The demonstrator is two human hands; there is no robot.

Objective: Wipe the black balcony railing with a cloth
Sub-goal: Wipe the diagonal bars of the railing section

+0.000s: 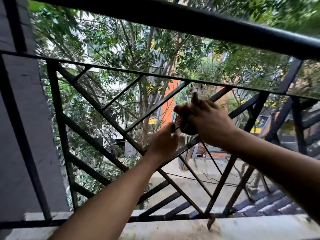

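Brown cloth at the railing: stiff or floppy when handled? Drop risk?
Probably floppy: the cloth is bunched and creased under the right hand. Likely light, since one hand holds it. If released, it could fall through the open gaps in the railing.

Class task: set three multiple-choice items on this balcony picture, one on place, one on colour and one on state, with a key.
1. Where is the cloth? A in a bucket; B against a diagonal bar of the railing; C on the floor.
2. The cloth's colour? A white; B brown; C blue.
3. The right hand? A open flat; B out of view; C gripping the cloth.
Key: 1B, it is pressed to the bar; 2B, it looks dark brown; 3C, fingers curl round it.
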